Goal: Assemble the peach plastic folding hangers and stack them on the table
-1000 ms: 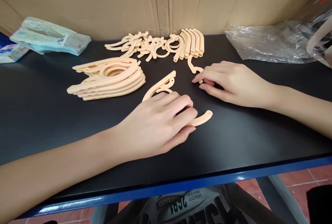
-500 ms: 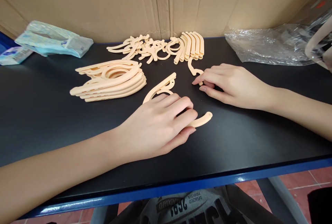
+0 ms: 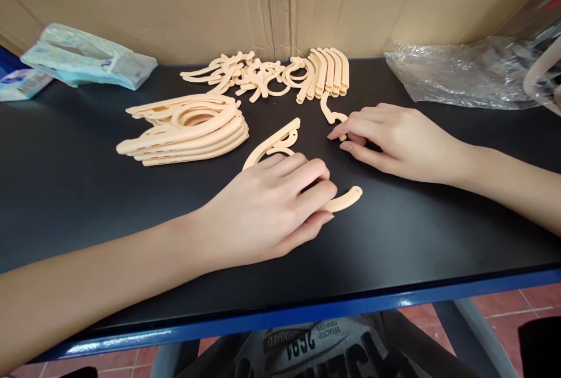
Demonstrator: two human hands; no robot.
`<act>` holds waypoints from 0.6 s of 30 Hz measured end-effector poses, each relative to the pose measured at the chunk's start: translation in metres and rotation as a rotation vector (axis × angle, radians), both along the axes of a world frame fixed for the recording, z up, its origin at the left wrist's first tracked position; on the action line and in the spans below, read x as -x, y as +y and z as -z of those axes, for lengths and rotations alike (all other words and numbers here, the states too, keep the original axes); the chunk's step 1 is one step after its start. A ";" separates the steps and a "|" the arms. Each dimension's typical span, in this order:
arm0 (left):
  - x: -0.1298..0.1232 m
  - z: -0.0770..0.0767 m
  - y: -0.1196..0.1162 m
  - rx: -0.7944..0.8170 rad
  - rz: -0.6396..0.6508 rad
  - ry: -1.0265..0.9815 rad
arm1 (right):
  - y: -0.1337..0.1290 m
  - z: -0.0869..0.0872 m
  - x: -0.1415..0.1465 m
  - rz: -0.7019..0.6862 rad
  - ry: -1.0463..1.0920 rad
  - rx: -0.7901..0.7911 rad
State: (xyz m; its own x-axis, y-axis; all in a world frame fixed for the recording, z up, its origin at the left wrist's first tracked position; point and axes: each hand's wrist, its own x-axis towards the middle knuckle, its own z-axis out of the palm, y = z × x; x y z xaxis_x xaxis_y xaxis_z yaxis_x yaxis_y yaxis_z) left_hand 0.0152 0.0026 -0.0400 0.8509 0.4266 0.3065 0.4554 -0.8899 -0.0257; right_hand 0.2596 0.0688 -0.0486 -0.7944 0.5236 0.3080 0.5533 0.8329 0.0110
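Now grasping a cream, curved plastic hanger with the left hand; touching a cream, S-shaped plastic hook with the right hand, cannot tell whether pinched.

The stacked parts looked smooth plastic.
The tabletop was matt, its edge glossy, the clear bag crinkled, shiny film.
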 end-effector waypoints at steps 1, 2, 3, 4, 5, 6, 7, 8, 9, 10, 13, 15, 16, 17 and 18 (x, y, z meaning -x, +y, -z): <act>0.000 0.000 0.000 -0.004 0.002 0.001 | 0.000 0.000 0.000 -0.001 0.002 0.002; 0.000 0.000 0.000 -0.010 0.004 0.003 | 0.000 0.000 0.000 -0.001 0.003 0.004; 0.000 0.000 0.000 -0.016 0.005 0.005 | 0.000 0.000 0.000 0.000 0.003 0.006; 0.000 0.000 0.000 -0.024 0.005 0.005 | 0.000 0.000 0.000 0.001 0.002 0.008; 0.000 0.001 0.000 -0.030 0.004 0.005 | 0.000 0.000 0.000 0.002 0.001 0.009; 0.000 0.001 0.000 -0.035 0.004 0.004 | 0.000 0.000 0.000 0.003 0.000 0.011; 0.000 0.001 0.001 -0.036 0.002 0.004 | 0.000 0.000 0.000 0.004 -0.001 0.011; 0.000 0.002 0.001 -0.036 0.001 0.002 | 0.000 0.000 0.000 0.003 0.001 0.013; 0.000 0.002 0.000 -0.034 -0.001 0.003 | 0.000 0.000 0.000 0.002 0.002 0.016; 0.001 0.003 0.000 -0.032 -0.001 0.003 | 0.000 0.000 -0.001 0.001 0.004 0.020; 0.000 0.003 -0.001 -0.031 -0.002 -0.001 | 0.000 0.000 0.000 0.003 0.008 0.031; 0.000 0.003 -0.001 -0.030 -0.001 -0.002 | 0.000 0.000 0.000 0.014 0.005 0.041; 0.000 0.003 -0.001 -0.030 -0.001 0.000 | 0.000 -0.001 0.000 0.022 0.001 0.049; 0.000 0.003 -0.001 -0.029 -0.003 0.002 | -0.001 -0.001 0.000 0.030 -0.003 0.059; 0.000 0.003 -0.001 -0.029 -0.002 0.003 | -0.001 -0.001 0.000 0.038 -0.007 0.068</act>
